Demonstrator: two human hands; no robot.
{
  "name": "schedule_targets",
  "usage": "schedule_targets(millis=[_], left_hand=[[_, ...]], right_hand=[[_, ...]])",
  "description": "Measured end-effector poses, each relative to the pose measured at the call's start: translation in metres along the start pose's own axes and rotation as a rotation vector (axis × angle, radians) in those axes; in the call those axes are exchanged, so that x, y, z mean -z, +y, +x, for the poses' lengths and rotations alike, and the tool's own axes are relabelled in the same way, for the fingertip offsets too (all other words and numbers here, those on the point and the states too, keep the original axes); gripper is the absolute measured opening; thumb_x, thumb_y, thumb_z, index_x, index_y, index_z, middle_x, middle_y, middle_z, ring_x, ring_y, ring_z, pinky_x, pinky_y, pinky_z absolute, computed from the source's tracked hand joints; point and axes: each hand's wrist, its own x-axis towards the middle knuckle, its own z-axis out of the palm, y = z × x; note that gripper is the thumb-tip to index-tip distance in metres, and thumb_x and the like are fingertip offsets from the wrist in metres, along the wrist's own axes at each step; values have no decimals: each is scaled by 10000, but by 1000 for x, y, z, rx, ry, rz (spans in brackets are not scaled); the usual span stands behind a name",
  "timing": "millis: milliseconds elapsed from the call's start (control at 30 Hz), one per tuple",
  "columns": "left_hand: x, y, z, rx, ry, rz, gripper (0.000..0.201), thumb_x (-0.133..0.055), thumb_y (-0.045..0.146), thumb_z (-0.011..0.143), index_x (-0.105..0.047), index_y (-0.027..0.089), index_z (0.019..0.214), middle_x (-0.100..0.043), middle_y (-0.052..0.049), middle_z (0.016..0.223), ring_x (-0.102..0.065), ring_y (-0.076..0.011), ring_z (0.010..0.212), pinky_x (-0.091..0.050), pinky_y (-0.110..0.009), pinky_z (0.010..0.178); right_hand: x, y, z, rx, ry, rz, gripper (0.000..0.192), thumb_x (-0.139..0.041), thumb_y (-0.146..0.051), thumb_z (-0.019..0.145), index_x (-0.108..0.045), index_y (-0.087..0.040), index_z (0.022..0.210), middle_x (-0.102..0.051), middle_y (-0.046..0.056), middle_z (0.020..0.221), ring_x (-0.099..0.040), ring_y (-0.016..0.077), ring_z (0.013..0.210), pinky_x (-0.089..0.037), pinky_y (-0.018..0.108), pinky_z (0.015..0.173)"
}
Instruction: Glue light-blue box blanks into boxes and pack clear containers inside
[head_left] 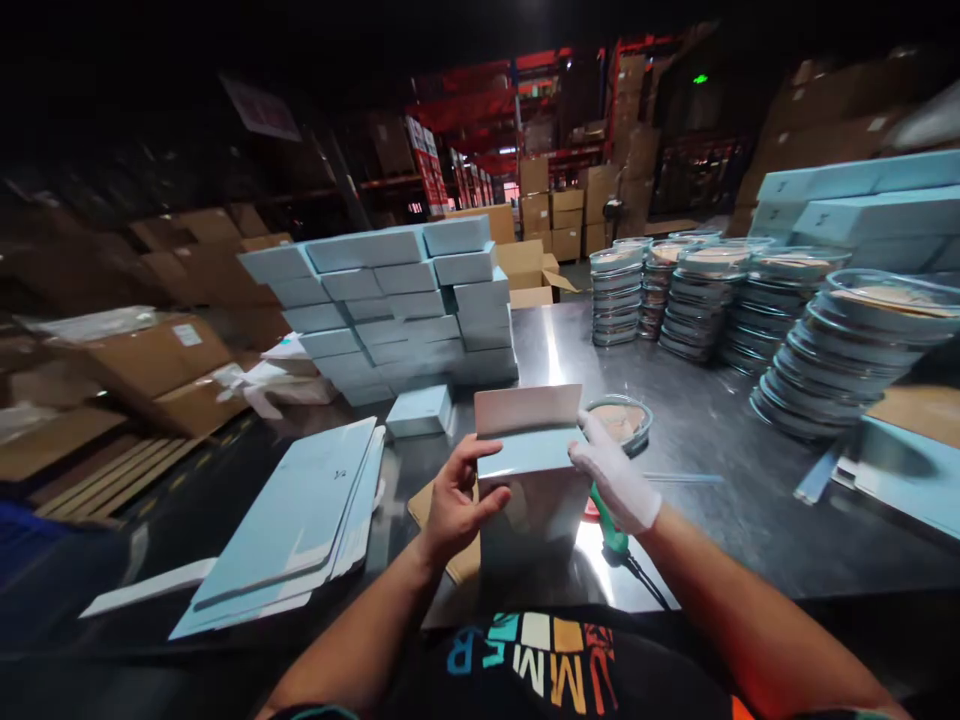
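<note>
- Left hand (pixel 456 500), bare, grips the left wall of the light-blue carton (pixel 534 478); thumb lies over the top front edge, fingers wrap the side. Closed on it.
- Right hand (pixel 616 478), in a white glove, presses the carton's right wall at the upper corner, fingers bent against the fold. Also clamped on the carton.
- Carton stands upright at table centre, directly at 12 o'clock from the body, held between both hands; neither hand is clearly nearer. Long axis vertical; lid flap (pixel 527 408) open, tilted back toward 12.
- One round lidded dish (pixel 619 419) sits just beyond the right hand, at about 1 o'clock from the carton, close but apart.
- Green-handled tool (pixel 611 530) lies under the right wrist, at 5 o'clock from the carton.
- Flat carton blanks (pixel 300 520): one pile at 9 o'clock, count unreadable.
- Finished boxes (pixel 397 305): one stacked block at 11 o'clock, about six layers.
- Dish stacks (pixel 750 300) at 1–2 o'clock: roughly six columns, some overlapping.
</note>
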Motion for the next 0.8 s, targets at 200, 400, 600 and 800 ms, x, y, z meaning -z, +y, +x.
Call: schedule_targets(millis=[200, 400, 600, 800], left_hand=[[4, -6, 4, -76, 20, -72, 616, -953, 640, 760, -650, 249, 1127, -708, -146, 1328, -736, -311, 1265, -611, -435, 1023], [21, 4, 20, -254, -222, 24, 412, -933, 555, 833, -798, 249, 1073, -767, -142, 1210, -744, -339, 1203, -592, -560, 1094], [24, 13, 25, -515, -323, 69, 339, -907, 373, 903, -840, 320, 1231, -832, -130, 1217, -740, -336, 1225, -607, -559, 1065], [34, 19, 32, -452, -380, 121, 234, -914, 405, 877, -850, 283, 1066, -838, -137, 1121, -751, -341, 1174, -620, -566, 1030]], right_hand=[[8, 21, -9, 148, -86, 85, 737, -937, -572, 774, -640, -253, 1369, -707, 163, 1488, -719, 350, 1330, -574, 522, 1179], [21, 24, -22, 376, -228, -48, 295, -748, -353, 1019, -790, -302, 1307, -516, 127, 1742, -551, 352, 1582, -536, 550, 1243], [29, 6, -20, 463, -323, -140, 326, -664, -273, 1068, -809, -301, 1359, -601, 121, 1672, -629, 300, 1507, -541, 522, 1237], [22, 10, -21, 531, -258, -207, 294, -675, -287, 1062, -839, -320, 1303, -717, 111, 1539, -710, 291, 1377, -579, 487, 1186]])
